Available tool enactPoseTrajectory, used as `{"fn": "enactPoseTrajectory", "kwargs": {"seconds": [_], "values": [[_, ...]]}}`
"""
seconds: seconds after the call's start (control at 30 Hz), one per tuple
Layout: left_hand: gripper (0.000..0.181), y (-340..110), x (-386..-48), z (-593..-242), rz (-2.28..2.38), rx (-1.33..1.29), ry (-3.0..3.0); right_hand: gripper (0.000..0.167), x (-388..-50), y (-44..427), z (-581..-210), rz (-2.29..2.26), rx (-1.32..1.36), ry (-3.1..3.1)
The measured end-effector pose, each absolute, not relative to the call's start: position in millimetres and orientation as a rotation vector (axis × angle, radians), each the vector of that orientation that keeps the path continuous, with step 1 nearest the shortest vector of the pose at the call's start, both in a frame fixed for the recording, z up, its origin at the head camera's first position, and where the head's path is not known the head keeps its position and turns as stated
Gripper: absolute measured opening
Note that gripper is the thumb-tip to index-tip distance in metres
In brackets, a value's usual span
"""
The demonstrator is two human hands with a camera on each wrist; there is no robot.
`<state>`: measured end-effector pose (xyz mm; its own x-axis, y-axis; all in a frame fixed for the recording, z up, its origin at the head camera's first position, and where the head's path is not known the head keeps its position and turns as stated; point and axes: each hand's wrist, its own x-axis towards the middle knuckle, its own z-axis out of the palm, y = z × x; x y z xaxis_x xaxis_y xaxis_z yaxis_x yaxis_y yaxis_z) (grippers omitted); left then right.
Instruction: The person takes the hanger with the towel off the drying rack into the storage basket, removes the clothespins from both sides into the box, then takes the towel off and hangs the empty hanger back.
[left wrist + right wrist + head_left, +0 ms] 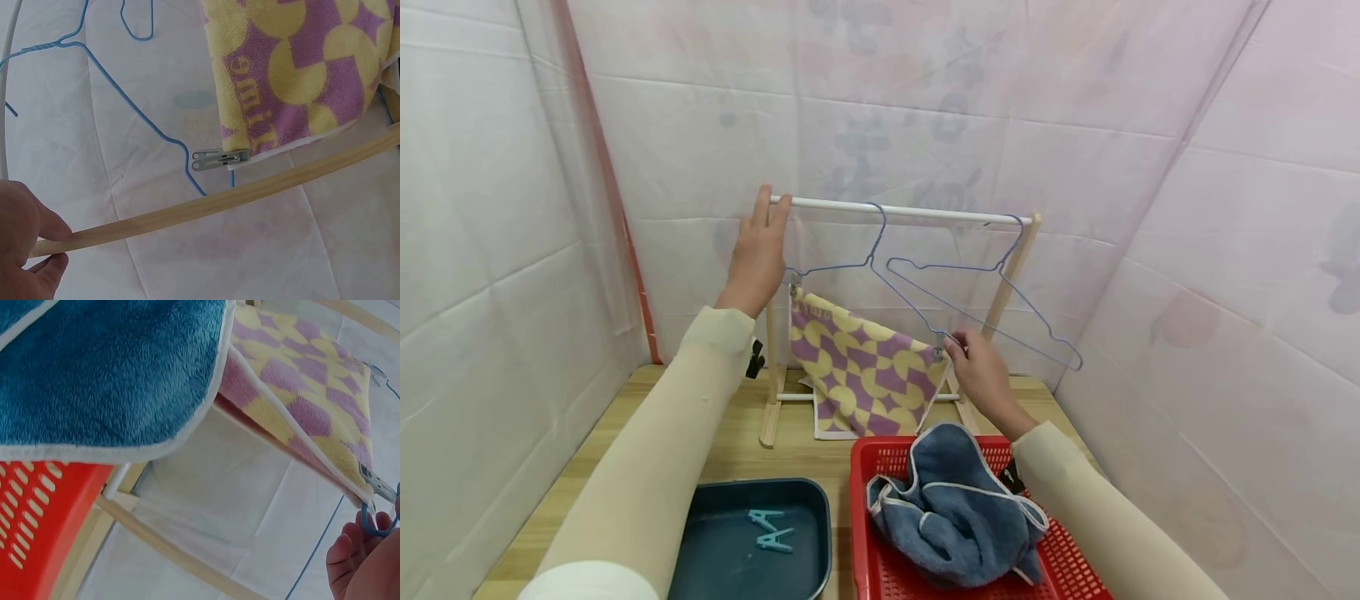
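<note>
A patterned yellow and purple towel [868, 358] hangs from a blue wire hanger [874, 260] by a metal clip at each upper corner. Its hook sits over the white top bar of a small wooden clothes rack [1011, 275]. My left hand [758, 258] holds the rack's upper left corner, thumb and fingers around the wooden post [187, 212] in the left wrist view. With my right hand [981, 375] I pinch the hanger's lower right end, beside the clip [377, 482]. A second blue hanger [985, 292] hangs bare on the bar's right end.
A red basket [859, 517] with a crumpled blue towel [962, 508] stands in front of the rack. Left of it, a dark tray [722, 533] holds light-blue clothespins [773, 540]. White sheeting [925, 100] encloses the wooden table [647, 450] at the back and sides.
</note>
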<state>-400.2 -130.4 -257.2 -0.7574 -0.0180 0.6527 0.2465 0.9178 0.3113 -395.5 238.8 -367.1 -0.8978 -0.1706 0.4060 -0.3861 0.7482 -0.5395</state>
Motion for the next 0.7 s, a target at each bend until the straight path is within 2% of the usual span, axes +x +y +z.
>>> {"fn": "enactPoseTrajectory", "kwargs": {"seconds": [0.3,0.7], "values": [[0.086,-128,-399,-256,-0.516,-0.157,-2.383,0.031,-394,236,-376,0.969,0.403,-2.558],[0.086,-127,-400,-256,-0.51,-0.151,-2.39,0.027,-399,236,-385,1.307,0.44,-2.374]]}}
